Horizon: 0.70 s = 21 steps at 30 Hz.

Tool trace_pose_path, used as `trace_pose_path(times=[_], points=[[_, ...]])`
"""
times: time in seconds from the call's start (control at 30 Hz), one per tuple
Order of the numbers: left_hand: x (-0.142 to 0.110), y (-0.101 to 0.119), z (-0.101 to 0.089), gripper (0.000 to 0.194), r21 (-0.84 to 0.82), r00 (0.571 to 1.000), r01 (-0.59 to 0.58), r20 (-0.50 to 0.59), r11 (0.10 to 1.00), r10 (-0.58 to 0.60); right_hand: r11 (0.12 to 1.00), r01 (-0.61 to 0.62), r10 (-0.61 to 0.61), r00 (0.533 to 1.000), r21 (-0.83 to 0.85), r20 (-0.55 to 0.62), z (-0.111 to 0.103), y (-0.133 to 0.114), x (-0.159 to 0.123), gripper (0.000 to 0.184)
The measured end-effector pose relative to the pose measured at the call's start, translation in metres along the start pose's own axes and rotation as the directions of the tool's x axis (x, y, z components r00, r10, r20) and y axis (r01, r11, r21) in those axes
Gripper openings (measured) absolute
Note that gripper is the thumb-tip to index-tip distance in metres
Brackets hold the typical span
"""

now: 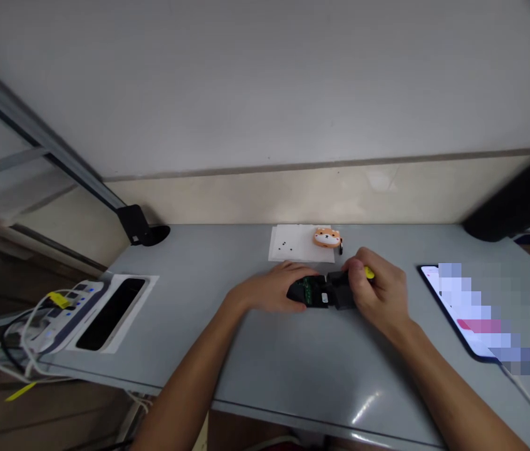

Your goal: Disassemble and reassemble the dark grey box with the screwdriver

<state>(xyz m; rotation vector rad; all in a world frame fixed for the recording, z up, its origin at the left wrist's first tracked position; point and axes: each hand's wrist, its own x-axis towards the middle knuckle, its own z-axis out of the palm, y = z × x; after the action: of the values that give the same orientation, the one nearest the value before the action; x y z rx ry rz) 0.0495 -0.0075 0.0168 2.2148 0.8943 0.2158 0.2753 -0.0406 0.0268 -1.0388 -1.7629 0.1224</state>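
A black electronic device (319, 298) lies on the grey desk with its casing opened, baring a green circuit board (308, 291) near its left end. My left hand (277, 288) is closed round that left end, thumb at the near side and fingers at the far side. At the other end, my right hand (380, 288) is closed by a black casing part (341, 291). From its grip pokes the yellow end of a tool (369, 272); the tool's tip and exact kind are hidden.
White paper (288, 241) behind my hands carries several tiny dark screws and an orange animal-faced case (326, 237). A lit phone (457, 313) with a cable is at right. A dark phone (112, 313) and a power strip (70, 313) with tangled cables are at left.
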Motion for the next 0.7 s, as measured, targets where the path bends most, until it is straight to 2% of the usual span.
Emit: trace_pose_path(times=[0.47,0.7], points=[[-0.0006,0.0010,-0.0002,0.064,0.005,1.000,-0.005,-0.002,1.000,0.006,0.999,0.020,-0.020,1.000,-0.038,-0.018,-0.0009,-0.0012,0.0002,0.033],[0.0000,-0.0020,0.0007,0.067,0.007,1.000,-0.004,-0.005,1.000,0.004,0.996,0.072,-0.073,0.997,-0.046,-0.014,0.0004,-0.0005,0.0005,0.033]])
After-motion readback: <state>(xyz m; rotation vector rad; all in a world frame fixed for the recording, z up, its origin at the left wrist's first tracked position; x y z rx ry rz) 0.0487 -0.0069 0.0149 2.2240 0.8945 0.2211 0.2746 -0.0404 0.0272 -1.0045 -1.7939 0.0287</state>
